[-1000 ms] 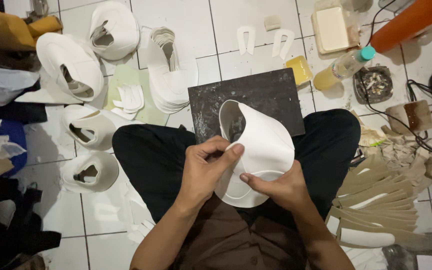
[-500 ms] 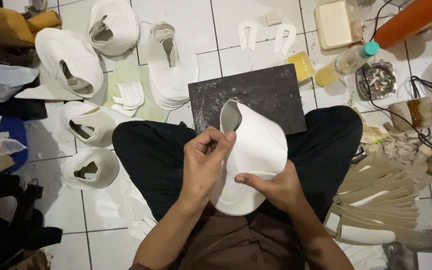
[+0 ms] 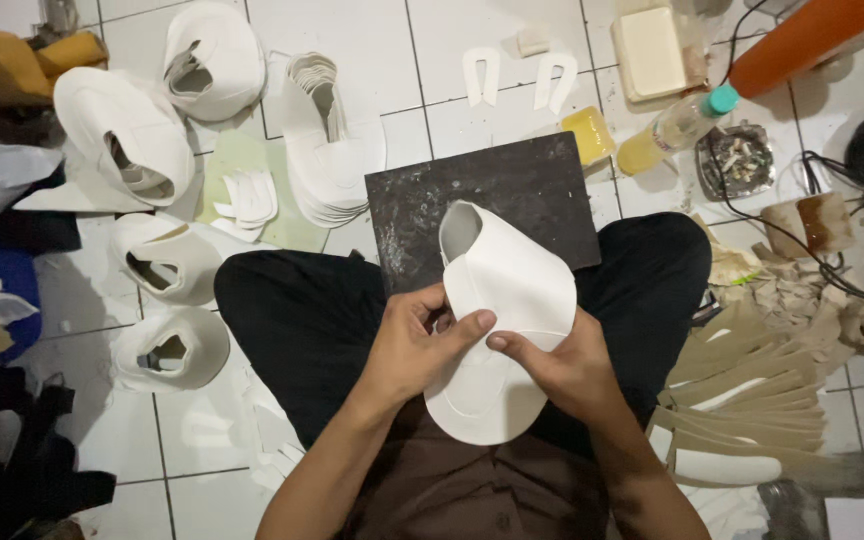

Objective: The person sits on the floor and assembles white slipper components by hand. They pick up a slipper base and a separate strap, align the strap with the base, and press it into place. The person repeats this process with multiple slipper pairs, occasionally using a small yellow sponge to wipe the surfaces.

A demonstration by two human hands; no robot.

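Observation:
I hold a white shoe upper (image 3: 502, 290) over my lap, its opening turned away from me. My left hand (image 3: 414, 342) grips its left edge, thumb pressed on the top surface. My right hand (image 3: 562, 365) supports it from the right and underneath, thumb tip meeting the left thumb. Just beyond the piece, a dark square work slab (image 3: 482, 205) rests against my crossed legs in black trousers (image 3: 302, 310).
Several finished white uppers (image 3: 127, 135) lie on the tiled floor at left, with a stack of white cut pieces (image 3: 327, 165). A glue bottle (image 3: 672, 130), yellow block (image 3: 589, 135) and ashtray (image 3: 737, 160) sit at upper right. Tan insole strips (image 3: 752, 400) pile at right.
The upper has tilted and shifted slightly in my hands. My left thumb moved from the opening's edge onto the top surface, close to my right thumb.

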